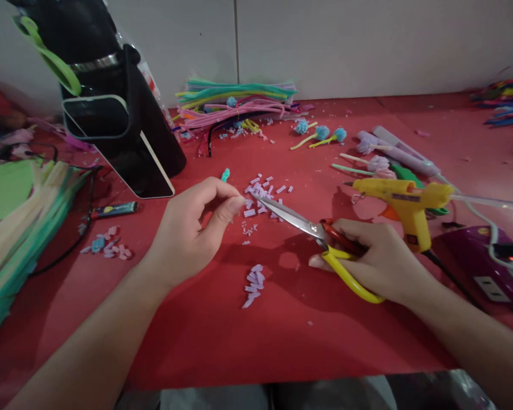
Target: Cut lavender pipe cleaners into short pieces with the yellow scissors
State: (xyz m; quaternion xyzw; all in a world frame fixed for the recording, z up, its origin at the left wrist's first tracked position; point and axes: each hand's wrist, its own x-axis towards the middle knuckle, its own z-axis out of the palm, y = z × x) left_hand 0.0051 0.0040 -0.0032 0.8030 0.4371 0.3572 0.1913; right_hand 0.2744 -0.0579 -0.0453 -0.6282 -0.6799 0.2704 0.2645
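Observation:
My right hand (380,259) grips yellow-and-red-handled scissors (308,228), blades nearly closed and pointing left toward my left hand (196,228). The left hand's thumb and forefinger are pinched together at the blade tips; what they hold is too small to name. Small lilac cut pieces (263,196) lie scattered beyond the blades, and another little heap of lilac bits (253,283) lies nearer me on the red table cover (222,336). A teal pipe-cleaner stub (226,173) lies just past the left hand.
A yellow glue gun (404,202) stands right of the scissors, by a purple power strip (483,262). Pom-pom flower stems (320,135), a pipe-cleaner bundle (235,102), a black phone stand with phone (119,136), a lighter (113,210) and stacked foam sheets (21,222) surround the work area.

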